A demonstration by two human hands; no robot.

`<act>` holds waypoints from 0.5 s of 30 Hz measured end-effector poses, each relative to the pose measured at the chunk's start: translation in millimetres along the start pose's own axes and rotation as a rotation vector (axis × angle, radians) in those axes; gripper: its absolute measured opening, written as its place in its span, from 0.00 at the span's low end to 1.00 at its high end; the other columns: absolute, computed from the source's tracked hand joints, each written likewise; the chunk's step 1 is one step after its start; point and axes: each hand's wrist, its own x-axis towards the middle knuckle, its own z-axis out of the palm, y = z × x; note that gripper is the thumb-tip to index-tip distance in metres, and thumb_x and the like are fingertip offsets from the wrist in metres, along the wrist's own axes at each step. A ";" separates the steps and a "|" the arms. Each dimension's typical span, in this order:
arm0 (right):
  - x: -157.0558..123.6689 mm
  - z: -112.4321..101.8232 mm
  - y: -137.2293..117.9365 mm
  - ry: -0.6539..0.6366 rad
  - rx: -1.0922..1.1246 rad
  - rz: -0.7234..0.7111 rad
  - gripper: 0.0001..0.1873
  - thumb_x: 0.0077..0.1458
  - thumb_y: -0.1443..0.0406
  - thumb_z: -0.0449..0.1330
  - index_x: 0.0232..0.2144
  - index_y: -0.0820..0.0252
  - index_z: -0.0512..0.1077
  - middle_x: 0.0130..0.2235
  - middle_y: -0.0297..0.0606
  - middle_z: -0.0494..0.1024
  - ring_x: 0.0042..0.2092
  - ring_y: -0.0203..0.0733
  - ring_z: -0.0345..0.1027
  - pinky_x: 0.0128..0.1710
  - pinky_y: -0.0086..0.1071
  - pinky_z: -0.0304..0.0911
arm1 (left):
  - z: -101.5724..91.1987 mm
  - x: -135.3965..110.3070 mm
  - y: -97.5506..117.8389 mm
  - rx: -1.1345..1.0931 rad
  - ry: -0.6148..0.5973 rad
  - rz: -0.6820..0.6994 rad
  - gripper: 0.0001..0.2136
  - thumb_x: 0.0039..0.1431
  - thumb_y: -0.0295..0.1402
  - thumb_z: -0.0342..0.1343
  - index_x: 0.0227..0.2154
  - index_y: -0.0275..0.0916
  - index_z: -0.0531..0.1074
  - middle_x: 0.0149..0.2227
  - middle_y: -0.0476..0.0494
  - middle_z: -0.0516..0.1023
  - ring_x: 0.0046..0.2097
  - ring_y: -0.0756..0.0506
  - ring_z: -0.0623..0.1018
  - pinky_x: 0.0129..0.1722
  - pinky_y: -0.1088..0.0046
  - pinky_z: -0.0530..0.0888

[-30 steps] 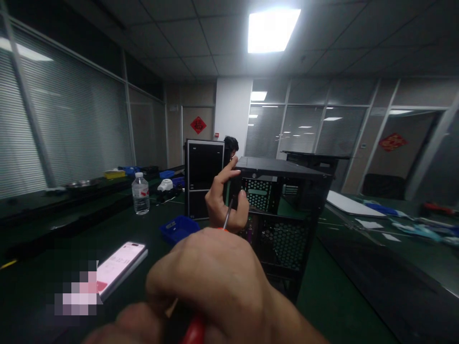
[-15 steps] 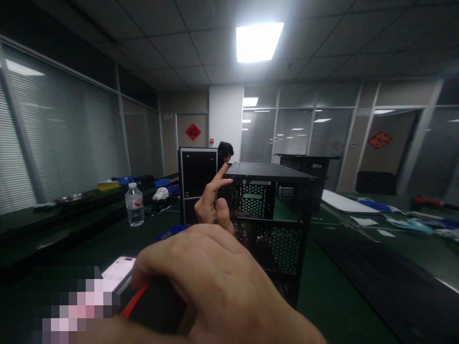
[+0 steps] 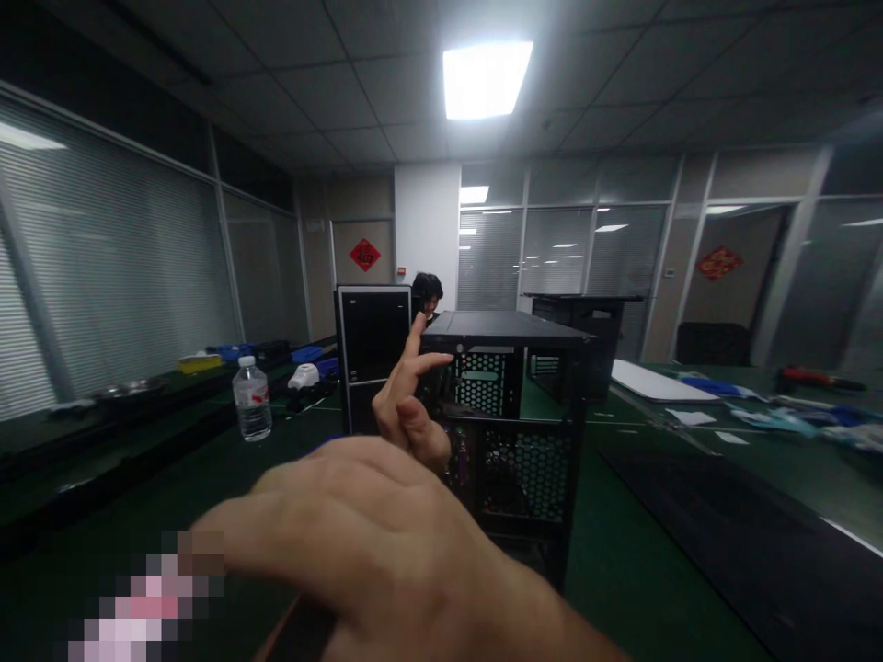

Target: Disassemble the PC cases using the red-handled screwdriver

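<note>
Case: black computer case [image 3: 524, 473], upright, open mesh frame, on green desk [image 3: 607, 542], away from desk edges.
Left hand [image 3: 407, 414]: partly open, two fingers spread, nothing visible in grip, fingertips just beside case's top front corner.
Right hand [image 3: 359, 524]: half-curled, foreground; hold unclear.
Red handle [image 3: 280, 639]: sliver beneath right hand.
Nearby: black tower PC [image 3: 372, 359] left of case; water bottle [image 3: 252, 400] farther left; person [image 3: 426, 294] behind tower.

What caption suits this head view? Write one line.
Left hand raised before a black mesh-sided computer case, right hand close in the foreground.
</note>
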 end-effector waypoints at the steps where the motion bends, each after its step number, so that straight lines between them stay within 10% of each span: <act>1: 1.1 -2.5 -0.5 -0.007 -0.003 -0.023 0.16 0.67 0.57 0.51 0.43 0.60 0.75 0.35 0.37 0.71 0.44 0.31 0.66 0.51 0.22 0.65 | 2.4 -0.2 2.1 -0.029 0.043 0.001 0.28 0.70 0.49 0.30 0.37 0.40 0.74 0.58 0.39 0.73 0.58 0.41 0.75 0.56 0.57 0.72; 15: 7.9 -1.7 1.0 -0.044 -0.076 -0.102 0.21 0.68 0.54 0.48 0.40 0.62 0.73 0.32 0.37 0.69 0.40 0.29 0.64 0.50 0.20 0.65 | 11.4 7.1 14.7 -0.113 0.121 -0.108 0.16 0.70 0.41 0.40 0.47 0.39 0.69 0.51 0.37 0.78 0.53 0.42 0.78 0.54 0.61 0.74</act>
